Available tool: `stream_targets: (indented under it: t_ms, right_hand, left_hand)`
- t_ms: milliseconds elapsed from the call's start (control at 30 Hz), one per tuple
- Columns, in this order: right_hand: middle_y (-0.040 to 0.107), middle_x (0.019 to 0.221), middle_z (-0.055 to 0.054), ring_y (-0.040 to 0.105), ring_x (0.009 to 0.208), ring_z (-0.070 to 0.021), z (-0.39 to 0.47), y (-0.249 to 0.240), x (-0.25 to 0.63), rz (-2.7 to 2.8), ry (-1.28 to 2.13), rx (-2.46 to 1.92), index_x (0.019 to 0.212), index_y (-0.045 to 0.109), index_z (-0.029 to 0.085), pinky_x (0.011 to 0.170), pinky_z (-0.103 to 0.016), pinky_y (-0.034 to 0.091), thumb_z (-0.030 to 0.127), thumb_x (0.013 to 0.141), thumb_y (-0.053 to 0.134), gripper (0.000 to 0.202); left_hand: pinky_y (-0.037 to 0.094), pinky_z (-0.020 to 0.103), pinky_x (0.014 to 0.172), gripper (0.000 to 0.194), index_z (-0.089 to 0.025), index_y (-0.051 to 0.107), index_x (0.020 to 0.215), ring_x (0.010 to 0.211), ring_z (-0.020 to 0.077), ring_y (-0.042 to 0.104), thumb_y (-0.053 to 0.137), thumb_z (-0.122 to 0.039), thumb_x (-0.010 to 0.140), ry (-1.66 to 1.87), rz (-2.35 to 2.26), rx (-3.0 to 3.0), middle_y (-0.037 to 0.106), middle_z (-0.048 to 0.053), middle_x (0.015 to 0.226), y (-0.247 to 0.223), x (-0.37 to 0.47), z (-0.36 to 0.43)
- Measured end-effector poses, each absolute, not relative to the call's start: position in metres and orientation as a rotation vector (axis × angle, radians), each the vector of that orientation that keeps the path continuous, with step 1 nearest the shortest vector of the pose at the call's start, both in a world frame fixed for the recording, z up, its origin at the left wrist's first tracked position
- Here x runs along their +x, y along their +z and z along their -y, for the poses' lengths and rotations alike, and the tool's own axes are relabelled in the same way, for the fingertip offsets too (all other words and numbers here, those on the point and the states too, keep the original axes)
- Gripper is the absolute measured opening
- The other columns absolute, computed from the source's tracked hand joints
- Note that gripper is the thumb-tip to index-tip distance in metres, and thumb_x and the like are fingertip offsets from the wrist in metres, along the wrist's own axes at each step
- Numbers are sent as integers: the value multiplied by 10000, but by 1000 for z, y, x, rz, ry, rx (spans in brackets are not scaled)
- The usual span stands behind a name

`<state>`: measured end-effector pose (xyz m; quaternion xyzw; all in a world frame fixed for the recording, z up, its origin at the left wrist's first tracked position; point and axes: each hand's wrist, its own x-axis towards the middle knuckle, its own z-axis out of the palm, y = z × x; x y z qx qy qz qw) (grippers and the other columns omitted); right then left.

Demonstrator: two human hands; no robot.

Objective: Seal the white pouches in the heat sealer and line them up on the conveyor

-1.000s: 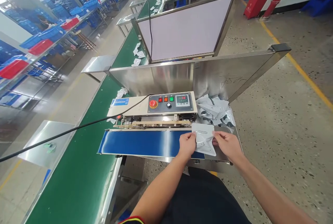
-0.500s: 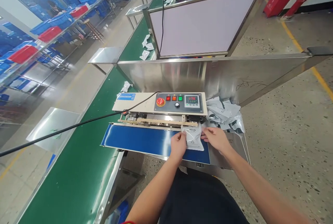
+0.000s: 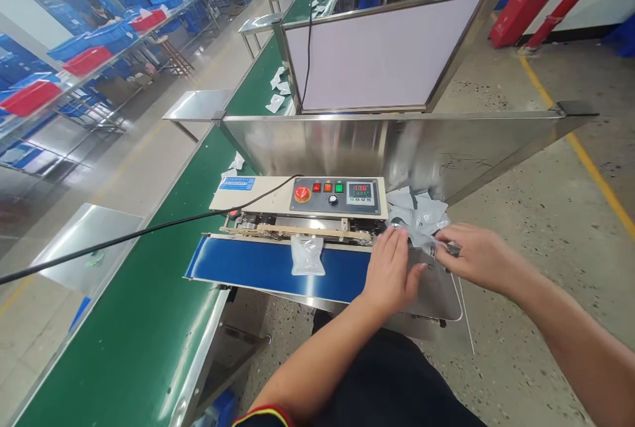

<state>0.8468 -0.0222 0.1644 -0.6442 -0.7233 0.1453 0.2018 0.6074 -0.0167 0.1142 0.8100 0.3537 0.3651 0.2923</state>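
On the blue belt: belt pouch, lying in front of the sealer, left of both hands and apart from them.
Belt pouch, direction: bottom edge toward the person, top edge toward the sealer; long axis roughly across the blue belt, with little slant.
Belt pouch, hidden part: its top edge goes in under the guide strip and cannot be seen; any print on its pale face is too faint to make out.
Left hand: open, back upward, fingers extended together and thumb apart, above the right end of the blue belt; whether its fingertips touch the held pouch is unclear.
Right hand: closed, thumb and fingers pinching the held pouch.
Held pouch: at the near edge of the pile, its right end in the right hand's grip; it seems to run sideways between the hands, but creases and overlap obscure its outline and exact long axis.
Pile: loose silvery pouches on the bench, right of the sealer; they overlap, so their number cannot be told.
Display: lit red digits, blurred.
Blue label: lettering too small to read.
Cable: crosses above the green belt, cut off at the left edge.
Forearms: right one cut off by the right edge, left one ending in a sleeve cut off at the bottom.
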Motion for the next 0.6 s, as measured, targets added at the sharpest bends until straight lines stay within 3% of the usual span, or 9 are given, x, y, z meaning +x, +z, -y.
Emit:
stream_targets:
  t_ms: [33, 100, 200, 267, 367, 433, 600]
  right_hand:
    - [772, 851, -54, 699, 779, -260, 30, 178, 847, 2043, 538, -1741, 818, 744, 271, 732, -383, 539, 368, 965, 646, 201]
    - [812, 930, -63, 754, 855, -268, 48, 190, 845, 1892, 770, -1689, 891, 803, 268, 783, -373, 592, 483, 1003, 698, 263]
    - [855, 1133, -112, 816, 1030, -319, 77, 175, 834, 1332, 949, -1621, 1127, 863, 257, 889, -414, 672, 704, 1028, 680, 493]
    - [860, 1136, -125, 830, 1012, -330, 96, 154, 816, 1078, 1001, -1556, 1193, 866, 249, 878, -436, 699, 759, 999, 710, 567]
    - [861, 1018, -118, 825, 902, -314, 115, 127, 780, 1039, 967, -1594, 1031, 885, 241, 825, -399, 700, 741, 907, 839, 517]
    - [853, 963, -112, 810, 854, -302, 118, 115, 759, 1037, 886, -1677, 938, 877, 237, 793, -373, 684, 751, 911, 818, 518]
    - [832, 867, -105, 797, 772, -309, 100, 89, 751, 712, 1032, -1822, 934, 860, 222, 693, -377, 682, 720, 845, 848, 506]
  left_hand:
    - [409, 622, 1349, 597, -165, 563, 1637, 1590, 372, 539, 630, -423, 1102, 912, -904, 2175, 661, 212, 1607, 118, 615, 11]
    - [454, 596, 1310, 426, -207, 714, 1462, 1416, 341, 686, 624, -433, 1113, 823, -822, 2097, 792, 158, 1404, 120, 621, 7]
    - [633, 418, 1007, 377, -194, 816, 1169, 992, 256, 787, 605, -502, 1122, 797, -852, 1694, 853, 107, 1062, 111, 613, 12]
    - [622, 333, 817, 481, -160, 814, 1119, 855, 223, 754, 626, -602, 1096, 820, -928, 1387, 839, 110, 993, 103, 604, 22]
    - [582, 306, 749, 592, -145, 816, 1082, 779, 196, 707, 727, -724, 996, 844, -957, 1130, 823, 107, 943, 92, 590, 36]
    - [571, 307, 750, 622, -144, 833, 1080, 781, 194, 697, 803, -745, 923, 847, -961, 1055, 823, 109, 946, 87, 583, 41]
    - [468, 276, 623, 632, -130, 828, 821, 639, 153, 578, 871, -760, 794, 750, -1149, 860, 735, 61, 726, 70, 572, 26]
